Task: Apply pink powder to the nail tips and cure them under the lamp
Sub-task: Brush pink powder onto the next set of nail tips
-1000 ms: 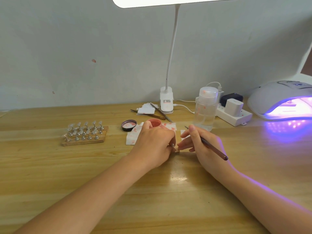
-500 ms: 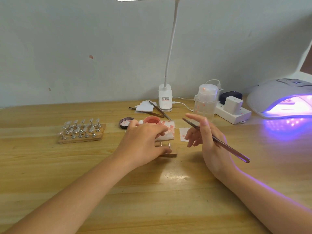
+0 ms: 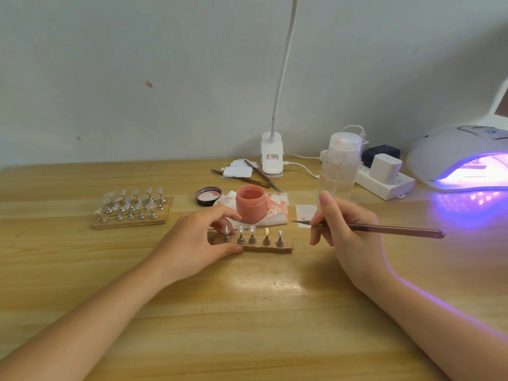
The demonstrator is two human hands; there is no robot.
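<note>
Pinching the left end of a small wooden strip (image 3: 275, 247) between thumb and fingers, the left hand (image 3: 192, 243) steadies five nail tips (image 3: 252, 230) standing on metal holders. The right hand (image 3: 349, 232) has its grip closed on a thin brush (image 3: 384, 229), bristles pointing left, just right of the strip. Behind on the table (image 3: 247, 312) sits the open pink powder jar (image 3: 250, 203); the lit curing lamp (image 3: 461, 158) glows violet at far right.

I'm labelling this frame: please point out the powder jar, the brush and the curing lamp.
powder jar (image 3: 250, 205): head view, front wall of the pink jar.
brush (image 3: 390, 229): head view, mid-handle, right of the fingers.
curing lamp (image 3: 450, 149): head view, white dome top.
</note>
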